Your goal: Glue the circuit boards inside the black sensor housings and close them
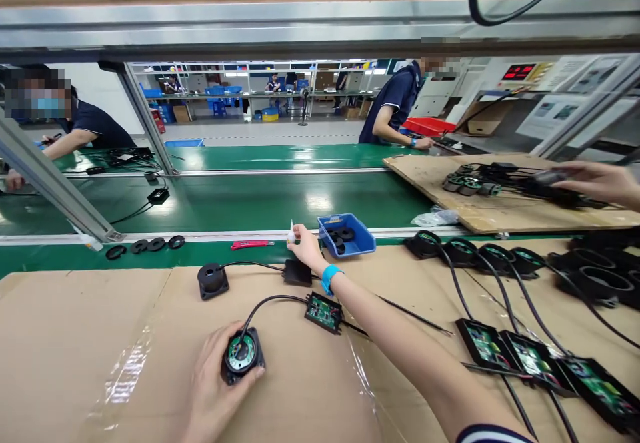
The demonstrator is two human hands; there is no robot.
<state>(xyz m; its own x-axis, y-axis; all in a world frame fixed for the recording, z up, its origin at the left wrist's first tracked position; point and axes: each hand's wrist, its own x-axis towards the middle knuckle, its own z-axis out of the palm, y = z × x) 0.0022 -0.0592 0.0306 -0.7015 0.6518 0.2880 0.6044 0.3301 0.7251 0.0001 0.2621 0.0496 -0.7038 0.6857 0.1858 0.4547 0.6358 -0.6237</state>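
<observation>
My left hand [220, 376] is closed around a black square-flanged housing [243, 358] with a round green circuit board facing up inside. A cable runs from it to an open black box [324, 312] holding a green circuit board. My right hand [306, 248], stretched forward with a blue band on the wrist, pinches a small white bottle with a pointed nozzle [291, 235]. Just below that hand lies a closed black box [298, 272], wired to another black housing [213, 281]. Right beside the hand stands a blue bin [347, 235] with black rings in it.
A red utility knife [253, 245] and several black rings [157, 245] lie along the far edge of the cardboard [65, 350]. Wired housings and open circuit boxes [485, 346] cover the right side. A co-worker's hand [590, 180] reaches in at right; metal posts [143, 123] frame the bench.
</observation>
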